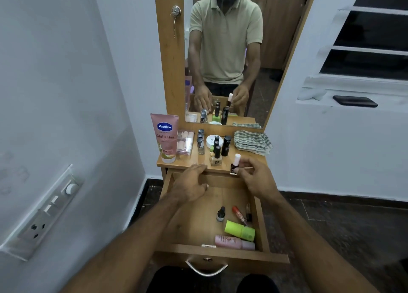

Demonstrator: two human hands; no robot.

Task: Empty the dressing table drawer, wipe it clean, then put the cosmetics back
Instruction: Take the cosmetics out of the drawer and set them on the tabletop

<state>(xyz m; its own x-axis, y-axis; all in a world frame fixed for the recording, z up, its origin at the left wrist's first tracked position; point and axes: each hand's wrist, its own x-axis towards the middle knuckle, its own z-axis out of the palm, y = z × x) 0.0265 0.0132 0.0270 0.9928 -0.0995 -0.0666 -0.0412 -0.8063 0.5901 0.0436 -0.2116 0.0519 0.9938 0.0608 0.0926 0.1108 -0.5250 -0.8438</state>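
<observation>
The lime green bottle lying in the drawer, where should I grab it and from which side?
Grip the lime green bottle around its middle, coming from straight above. It lies on its side, its far end near the drawer's right wall, and the pink bottle lies close alongside, so fingers would probably fit best across the round body from the top.

A home bedroom corner. A wooden dressing table [223, 168] with mirror [227, 54] stands at twelve o'clock, a wall switchboard [47, 211] at nine.
</observation>
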